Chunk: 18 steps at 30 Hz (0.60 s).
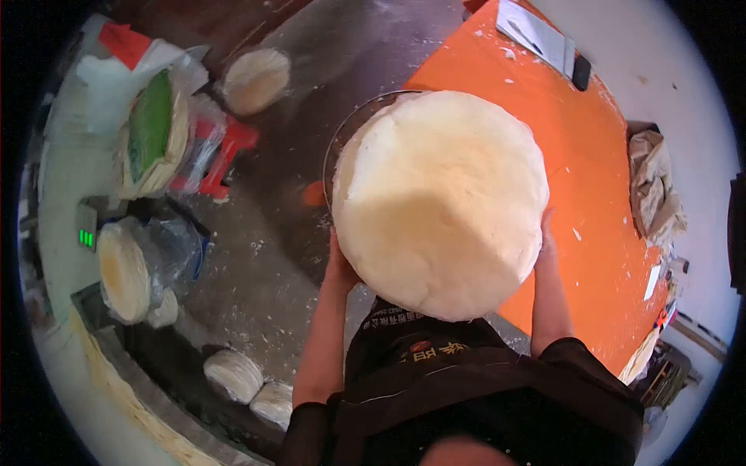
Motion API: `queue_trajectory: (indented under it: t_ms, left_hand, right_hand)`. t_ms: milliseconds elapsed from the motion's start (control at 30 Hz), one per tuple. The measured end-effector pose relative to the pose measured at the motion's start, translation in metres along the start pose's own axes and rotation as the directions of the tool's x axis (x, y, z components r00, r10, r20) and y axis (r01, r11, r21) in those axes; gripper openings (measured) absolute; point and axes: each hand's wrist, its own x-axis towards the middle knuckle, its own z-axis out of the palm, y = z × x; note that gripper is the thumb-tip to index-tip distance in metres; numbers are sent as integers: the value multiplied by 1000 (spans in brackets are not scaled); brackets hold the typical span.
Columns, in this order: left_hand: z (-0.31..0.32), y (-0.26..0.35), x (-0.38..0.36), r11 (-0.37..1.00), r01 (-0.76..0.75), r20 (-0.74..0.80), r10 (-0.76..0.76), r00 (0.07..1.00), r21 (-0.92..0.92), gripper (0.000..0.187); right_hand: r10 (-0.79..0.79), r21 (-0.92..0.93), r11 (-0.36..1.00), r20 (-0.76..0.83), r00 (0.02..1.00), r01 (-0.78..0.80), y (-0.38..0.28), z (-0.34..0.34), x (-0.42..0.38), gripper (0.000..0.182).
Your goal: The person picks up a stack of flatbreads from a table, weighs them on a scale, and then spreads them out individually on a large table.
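A large, pale, floury stack of round dough sheets (pixel 443 202) fills the middle of the head view, held up in front of my apron. My left hand (pixel 339 262) grips its lower left side, and my right hand (pixel 546 239) grips the right side. Most of the fingers on both hands are hidden behind or under the stack. Past its upper left edge shows the thin dark rim of a round tray (pixel 329 167). The stack overlaps the orange tabletop (pixel 587 210) in this view.
A clipboard with a pen (pixel 528 31) and a black phone (pixel 581 72) lie on the table's far end. Crumpled brown paper (pixel 655 182) is at its right edge. Leftward are a red stool (pixel 221 159), a scale display (pixel 87 238) and several plastic-wrapped round bundles (pixel 233 375).
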Motion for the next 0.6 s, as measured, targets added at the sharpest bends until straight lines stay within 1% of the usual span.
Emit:
queue_trajectory:
  t_ms: [33,67,133,167,233,267,333,367,433,500,533,600]
  left_hand:
    - [1,3,1,998,16,-13,-16,1000,57,78]
    - [2,3,-1,996,-22,-22,24,999,81,78]
    - [4,5,3,986,-93,-23,98,995,139,78]
    - [2,8,4,987,-82,6,82,997,141,78]
    - [-7,14,9,989,-48,69,39,997,142,79]
    - [-12,17,14,995,-12,61,6,998,101,81]
    - [-20,26,27,998,58,52,-59,997,19,86]
    - [-21,31,32,995,49,28,-52,998,83,84]
    - [-19,39,40,977,39,-21,-35,999,209,81]
    - [-16,43,32,984,-18,-3,19,1000,176,81]
    - [-13,45,30,985,-36,15,34,999,166,81]
    - [-30,44,29,977,-89,114,68,991,192,74]
  right_hand:
    - [12,-55,998,-3,1000,-12,-2,-18,12,88]
    - [22,-107,994,-6,1000,-22,-5,-26,19,89]
    - [30,-25,999,19,999,-30,-5,-34,21,87]
    - [30,15,999,26,999,-30,-5,-34,21,87]
    - [31,-39,999,-21,999,-32,-6,-27,18,82]
    - [30,-66,997,-46,999,-33,-7,-21,16,81]
    - [64,-30,997,-84,994,-67,-6,-15,16,77]
    - [81,-11,997,-102,991,-82,-7,-14,17,76]
    - [52,-42,998,-92,994,-56,-9,-22,25,73]
    - [50,-70,996,-70,996,-55,-7,-32,24,71]
    - [52,-84,995,-56,997,-57,-13,-24,20,70]
    - [73,-138,987,-43,996,-78,-19,-26,19,67]
